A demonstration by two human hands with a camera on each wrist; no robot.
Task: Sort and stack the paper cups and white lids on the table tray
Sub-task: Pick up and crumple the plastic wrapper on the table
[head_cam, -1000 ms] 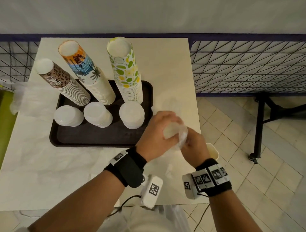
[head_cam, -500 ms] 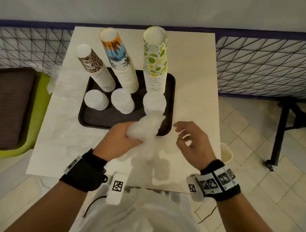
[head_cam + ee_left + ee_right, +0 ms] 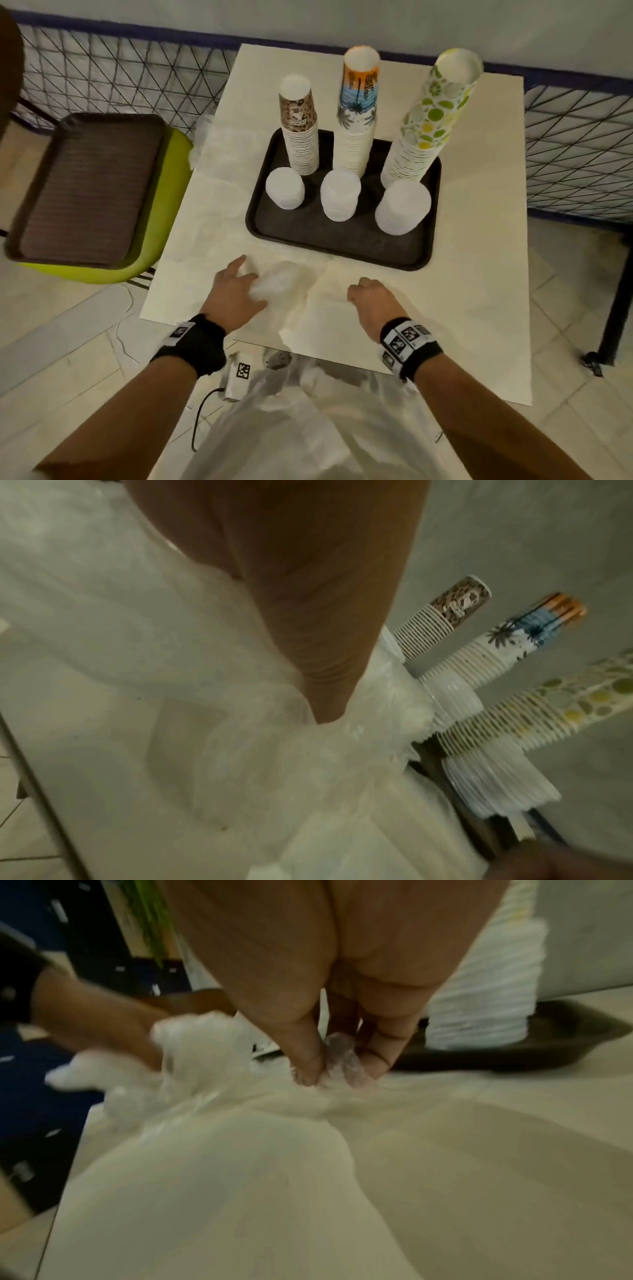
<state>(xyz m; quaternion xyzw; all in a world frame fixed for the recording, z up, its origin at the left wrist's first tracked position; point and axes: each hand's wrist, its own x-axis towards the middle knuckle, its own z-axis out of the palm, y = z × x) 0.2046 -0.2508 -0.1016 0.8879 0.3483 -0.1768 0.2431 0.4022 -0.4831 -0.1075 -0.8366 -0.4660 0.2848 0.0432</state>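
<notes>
Both hands have come down to the near edge of the surface since half a second ago, when the left hand held a crumpled wad of clear plastic up in front of the tray and the right hand hung open beside it. Now the left hand's fingers are curled round that bunched plastic wrap, and the right hand pinches another part of the same film between thumb and fingertips, as the right wrist view shows.

Sorting looks close to finished, in my judgement. On the dark tray three columns of paper cups stand at the back: the leopard-print stack, the palm-print stack and the lime-print stack (this last leans to the right). In front of each sits a stack of white lids. No loose cup or lid shows on the surface; what seems left is clearing the wrapping, including more clear film lying at the surface's left edge.

Beyond the pale surface a wire mesh fence runs below a plain wall. At the left a green chair carries a second, brown tray. Underfoot is light tile.
</notes>
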